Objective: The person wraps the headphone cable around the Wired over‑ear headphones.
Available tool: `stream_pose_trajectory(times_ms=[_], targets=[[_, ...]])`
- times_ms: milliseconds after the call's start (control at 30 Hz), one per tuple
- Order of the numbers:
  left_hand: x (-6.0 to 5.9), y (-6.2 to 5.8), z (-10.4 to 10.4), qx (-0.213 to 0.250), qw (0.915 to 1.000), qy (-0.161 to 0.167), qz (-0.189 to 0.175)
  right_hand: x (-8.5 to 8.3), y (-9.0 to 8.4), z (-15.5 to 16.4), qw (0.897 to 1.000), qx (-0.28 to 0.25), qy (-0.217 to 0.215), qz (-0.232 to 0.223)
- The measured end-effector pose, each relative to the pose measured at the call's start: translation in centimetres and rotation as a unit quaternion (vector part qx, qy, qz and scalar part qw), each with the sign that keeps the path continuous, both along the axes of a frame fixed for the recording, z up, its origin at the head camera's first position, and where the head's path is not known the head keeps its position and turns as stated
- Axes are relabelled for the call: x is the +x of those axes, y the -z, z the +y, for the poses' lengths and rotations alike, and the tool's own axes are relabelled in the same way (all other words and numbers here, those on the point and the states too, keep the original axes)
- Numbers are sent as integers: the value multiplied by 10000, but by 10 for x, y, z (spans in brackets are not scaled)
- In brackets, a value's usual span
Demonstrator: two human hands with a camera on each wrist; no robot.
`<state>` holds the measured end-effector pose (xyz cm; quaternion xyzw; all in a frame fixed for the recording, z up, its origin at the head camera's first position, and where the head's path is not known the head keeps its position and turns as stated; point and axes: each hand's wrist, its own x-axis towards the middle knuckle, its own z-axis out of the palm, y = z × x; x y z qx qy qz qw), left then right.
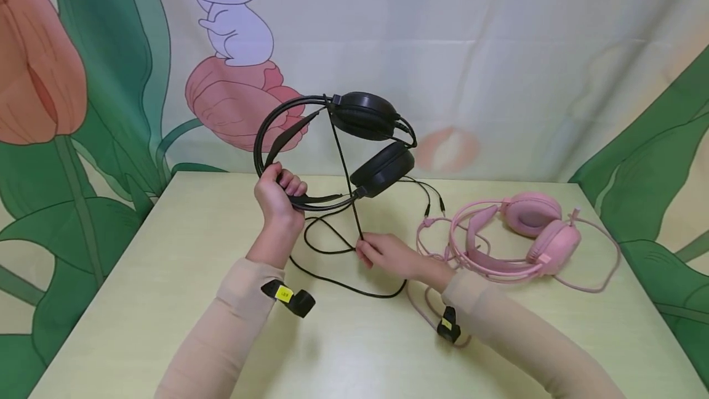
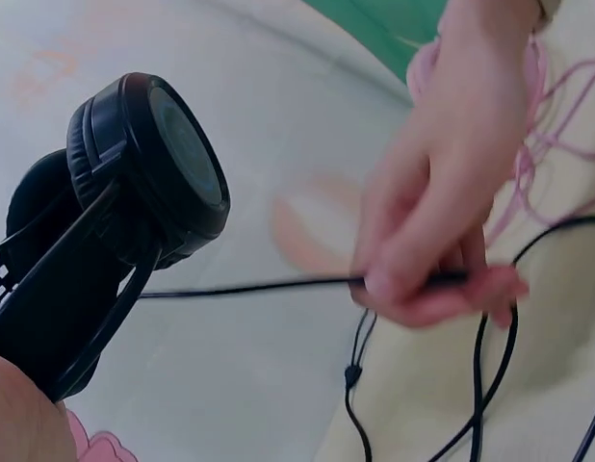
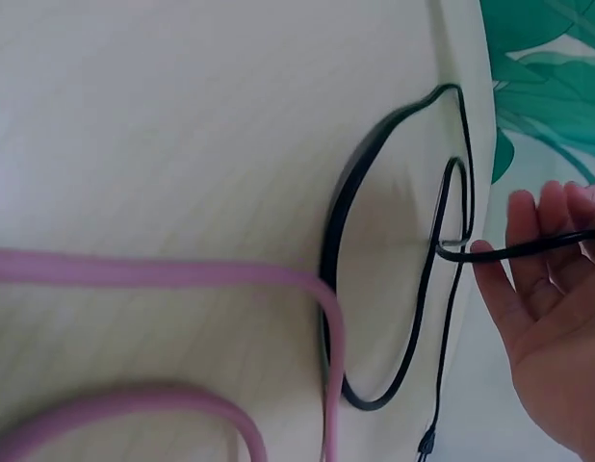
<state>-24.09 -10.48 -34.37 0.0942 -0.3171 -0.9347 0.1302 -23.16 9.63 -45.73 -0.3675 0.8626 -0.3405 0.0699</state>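
In the middle of the head view, the left hand is gripping the headband of the black headset, fingers curled round it, and is holding it up above the worktop. The headset is lying on its side in the air: the arc of the band is bulging toward the left of the frame, and the two ear cups are stacked one above the other at the right, so its long axis is running roughly left to right. From the upper cup, the black cable is running taut, down and slightly right, to the right hand, whose fingers are pinching it just above the worktop; the rest is lying in loose loops beneath both hands. At the right centre of the frame, the pink headset is lying flat with its pink cord looped around it. The worktop is pale yellow-green, and a curtain printed with tulips, leaves and a white rabbit is hanging behind it.
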Motion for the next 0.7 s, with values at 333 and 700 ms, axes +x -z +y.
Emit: stream_pose_trajectory(times_ms=[333,700], targets=[[-8,16,-5,-571,9936,-954,-215,20,-8,-4,9988,-323,179,321],[-12,31,-11,-880,9832,-1531,-473,30,-28,-5,9942,-430,195,968]])
